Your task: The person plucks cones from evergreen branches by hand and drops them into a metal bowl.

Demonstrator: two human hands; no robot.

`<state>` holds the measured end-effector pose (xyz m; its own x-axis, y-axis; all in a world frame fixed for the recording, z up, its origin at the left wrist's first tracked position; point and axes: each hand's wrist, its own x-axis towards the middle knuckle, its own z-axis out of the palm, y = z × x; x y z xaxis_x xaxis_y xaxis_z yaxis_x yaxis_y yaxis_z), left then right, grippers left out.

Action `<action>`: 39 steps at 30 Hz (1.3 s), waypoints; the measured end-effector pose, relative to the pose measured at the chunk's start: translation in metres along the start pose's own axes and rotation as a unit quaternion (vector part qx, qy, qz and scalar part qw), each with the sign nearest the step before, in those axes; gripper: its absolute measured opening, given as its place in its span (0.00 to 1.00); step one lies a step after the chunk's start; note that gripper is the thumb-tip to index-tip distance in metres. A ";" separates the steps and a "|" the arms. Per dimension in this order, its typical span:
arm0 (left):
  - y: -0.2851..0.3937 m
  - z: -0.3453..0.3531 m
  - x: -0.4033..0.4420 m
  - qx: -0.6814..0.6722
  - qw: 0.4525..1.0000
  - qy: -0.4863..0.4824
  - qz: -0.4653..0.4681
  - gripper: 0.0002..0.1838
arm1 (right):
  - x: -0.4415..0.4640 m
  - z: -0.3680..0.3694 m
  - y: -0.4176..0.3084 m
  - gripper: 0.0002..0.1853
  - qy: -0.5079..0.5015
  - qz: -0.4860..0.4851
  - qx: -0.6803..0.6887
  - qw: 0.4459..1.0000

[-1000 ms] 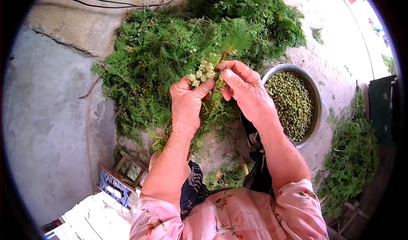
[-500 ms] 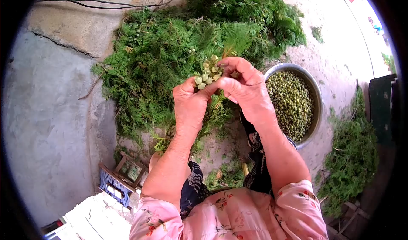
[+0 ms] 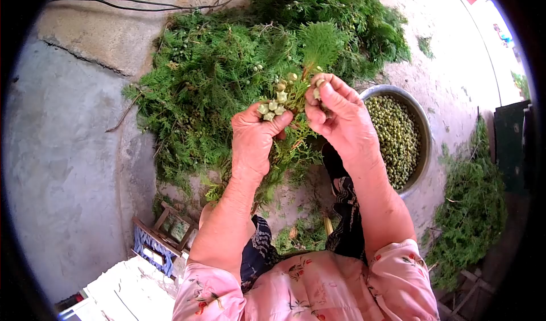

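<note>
The right hand (image 3: 344,121) pulls away pinching picked cones (image 3: 317,93), leaving fewer on the sprig (image 3: 296,101) the left hand (image 3: 253,139) grips.

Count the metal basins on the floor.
1: the metal basin of green cones, beside the right hand, its left side partly hidden. The conifer branches could hide others.

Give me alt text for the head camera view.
A person's left hand holds a leafy sprig with pale green cones while the right hand pinches at least one cone beside it. A metal bowl of small green balls stands at right; a heap of greenery lies in front.
</note>
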<state>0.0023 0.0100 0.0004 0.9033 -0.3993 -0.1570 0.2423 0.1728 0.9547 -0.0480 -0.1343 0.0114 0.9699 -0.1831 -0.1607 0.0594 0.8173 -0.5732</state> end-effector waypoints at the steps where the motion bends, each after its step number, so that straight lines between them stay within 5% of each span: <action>1: 0.000 0.001 0.000 0.006 1.000 0.002 -0.002 0.05 | 0.000 0.000 -0.002 0.05 -0.003 -0.006 0.016 1.000; 8: -0.002 0.003 0.000 0.109 0.993 -0.006 0.047 0.05 | -0.002 0.002 -0.003 0.10 -0.001 0.003 -0.033 0.999; 10: -0.003 0.004 -0.001 0.155 0.984 -0.023 0.080 0.06 | -0.005 0.011 -0.001 0.10 0.017 -0.051 -0.303 0.951; 12: -0.002 0.004 -0.001 0.168 0.983 -0.026 0.073 0.05 | 0.001 0.003 0.007 0.10 -0.006 -0.113 -0.372 0.921; 15: -0.001 0.003 -0.001 0.140 0.989 -0.034 0.046 0.05 | -0.001 0.002 0.011 0.08 0.002 -0.122 -0.372 0.920; 17: 0.000 0.002 -0.001 0.099 0.994 -0.039 0.025 0.05 | -0.004 0.002 0.008 0.07 0.032 0.001 -0.185 0.982; 21: 0.001 0.001 0.001 0.035 0.999 -0.020 -0.005 0.04 | -0.003 0.005 0.003 0.08 0.050 -0.012 -0.070 0.996; 29: 0.002 0.004 0.002 0.153 0.988 0.011 0.029 0.01 | -0.007 0.010 0.005 0.09 -0.002 -0.014 -0.204 0.979; 32: -0.007 0.000 0.003 0.152 0.987 0.005 0.046 0.04 | -0.004 0.010 0.017 0.13 0.014 -0.192 -0.544 0.817; 35: -0.006 -0.003 0.003 0.218 0.974 -0.006 0.067 0.05 | -0.001 0.007 0.016 0.11 -0.029 -0.235 -0.590 0.772; 39: -0.003 -0.001 0.001 0.224 0.973 -0.010 0.062 0.06 | -0.005 0.012 0.020 0.10 0.024 -0.146 -0.461 0.875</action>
<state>0.0028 0.0100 -0.0028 0.9080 -0.4177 -0.0329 -0.0503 -0.1866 0.9812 -0.0488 -0.1109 0.0103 0.9326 -0.3519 0.0802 0.0656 -0.0531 -0.9964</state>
